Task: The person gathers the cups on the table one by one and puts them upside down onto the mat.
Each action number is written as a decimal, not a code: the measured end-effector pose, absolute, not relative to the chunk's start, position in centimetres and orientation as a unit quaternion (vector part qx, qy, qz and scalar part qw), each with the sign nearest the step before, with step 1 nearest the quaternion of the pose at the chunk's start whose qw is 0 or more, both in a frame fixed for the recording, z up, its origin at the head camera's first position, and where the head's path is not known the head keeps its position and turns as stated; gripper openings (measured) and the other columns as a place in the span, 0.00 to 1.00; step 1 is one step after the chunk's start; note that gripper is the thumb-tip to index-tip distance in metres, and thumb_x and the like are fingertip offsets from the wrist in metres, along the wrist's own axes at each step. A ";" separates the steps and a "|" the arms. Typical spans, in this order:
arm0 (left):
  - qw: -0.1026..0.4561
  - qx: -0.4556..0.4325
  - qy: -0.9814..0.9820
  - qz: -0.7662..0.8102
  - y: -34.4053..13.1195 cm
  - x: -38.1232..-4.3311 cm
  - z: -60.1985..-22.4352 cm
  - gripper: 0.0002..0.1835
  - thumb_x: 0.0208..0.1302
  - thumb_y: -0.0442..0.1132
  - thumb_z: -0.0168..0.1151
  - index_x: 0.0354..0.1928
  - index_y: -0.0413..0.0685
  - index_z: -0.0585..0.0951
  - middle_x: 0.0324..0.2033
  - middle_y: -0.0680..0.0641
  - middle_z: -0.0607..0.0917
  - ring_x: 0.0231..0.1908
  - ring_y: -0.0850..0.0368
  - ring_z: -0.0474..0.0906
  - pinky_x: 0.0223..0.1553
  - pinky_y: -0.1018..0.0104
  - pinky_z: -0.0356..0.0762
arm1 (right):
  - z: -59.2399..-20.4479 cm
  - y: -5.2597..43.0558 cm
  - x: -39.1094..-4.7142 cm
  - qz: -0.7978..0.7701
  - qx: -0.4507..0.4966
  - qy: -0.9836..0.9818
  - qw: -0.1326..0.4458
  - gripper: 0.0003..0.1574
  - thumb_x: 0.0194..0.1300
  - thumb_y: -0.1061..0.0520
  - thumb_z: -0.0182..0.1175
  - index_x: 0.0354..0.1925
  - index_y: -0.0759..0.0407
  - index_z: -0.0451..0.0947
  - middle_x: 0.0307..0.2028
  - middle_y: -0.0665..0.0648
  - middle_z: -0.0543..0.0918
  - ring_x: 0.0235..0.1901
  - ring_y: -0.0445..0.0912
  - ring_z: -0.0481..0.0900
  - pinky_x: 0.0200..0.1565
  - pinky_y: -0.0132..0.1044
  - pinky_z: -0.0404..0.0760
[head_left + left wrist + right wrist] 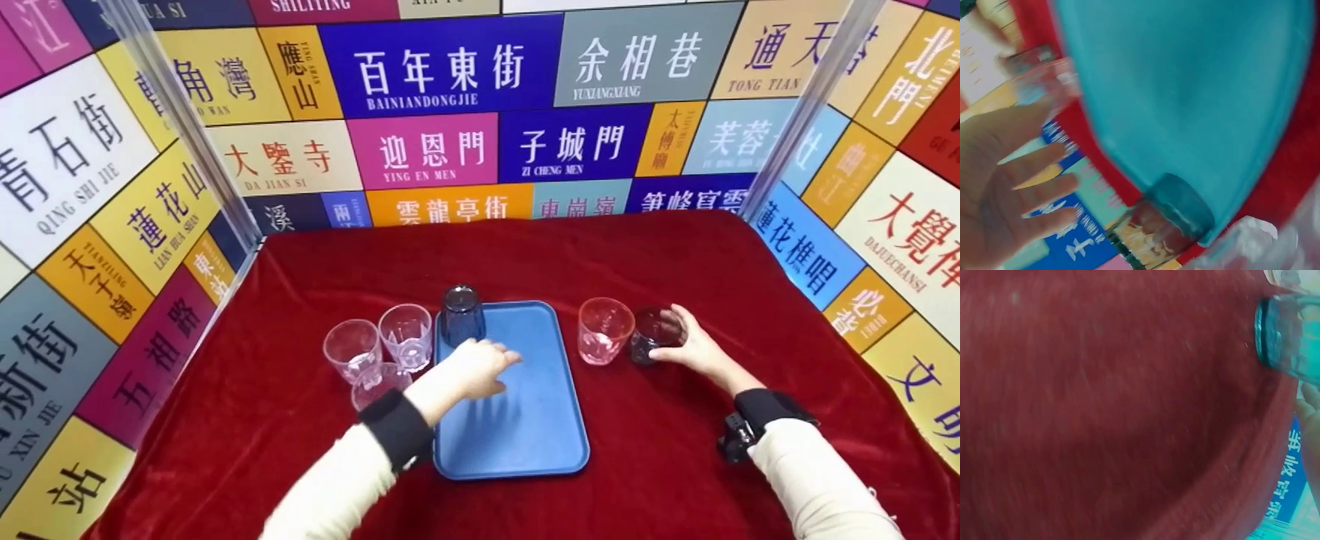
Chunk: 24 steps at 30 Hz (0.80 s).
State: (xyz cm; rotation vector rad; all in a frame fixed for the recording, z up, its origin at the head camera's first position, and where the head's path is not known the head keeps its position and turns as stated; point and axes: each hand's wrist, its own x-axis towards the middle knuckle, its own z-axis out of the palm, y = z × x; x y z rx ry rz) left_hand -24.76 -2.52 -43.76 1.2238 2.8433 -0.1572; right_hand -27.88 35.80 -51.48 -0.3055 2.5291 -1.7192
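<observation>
My right hand grips a dark drinking glass at the right, thumb on its near side and fingers round the far side. In the right wrist view, part of this glass shows at the right edge. A pink-tinted glass stands upright just left of it. Over the blue tray hovers my left hand, fingers spread and holding nothing. Beyond that hand a second dark glass stands upside down at the tray's far left corner.
Left of the tray cluster a clear glass, another clear glass and a third one, partly behind the left wrist. Red cloth covers the table. Walls of coloured sign panels enclose the back and sides.
</observation>
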 end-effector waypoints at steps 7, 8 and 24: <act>0.053 0.390 0.919 -0.002 -4.3 -23.2 -44.6 0.26 0.55 0.46 0.64 0.57 0.53 0.74 0.48 0.48 0.81 0.48 0.53 0.77 0.47 0.58 0.75 | -52.1 34.7 -27.9 -0.607 -0.073 0.791 0.006 0.55 0.51 0.72 0.62 0.66 0.74 0.37 0.62 0.76 0.56 0.55 0.39 0.68 0.50 0.20 0.68; 0.058 0.389 0.920 0.001 -4.5 -23.1 -44.8 0.26 0.55 0.46 0.64 0.57 0.53 0.74 0.49 0.48 0.80 0.49 0.53 0.77 0.48 0.58 0.75 | -52.3 34.6 -28.0 -0.612 -0.071 0.788 0.001 0.54 0.50 0.72 0.62 0.66 0.74 0.39 0.61 0.75 0.58 0.52 0.35 0.68 0.50 0.20 0.68; 0.092 0.397 0.913 0.027 -4.0 -22.7 -45.0 0.28 0.55 0.44 0.65 0.59 0.53 0.72 0.53 0.49 0.79 0.53 0.54 0.74 0.53 0.59 0.71 | -52.6 34.1 -28.2 -0.555 -0.047 0.829 -0.044 0.48 0.50 0.65 0.67 0.62 0.72 0.50 0.55 0.74 0.68 0.49 0.39 0.73 0.48 0.20 0.69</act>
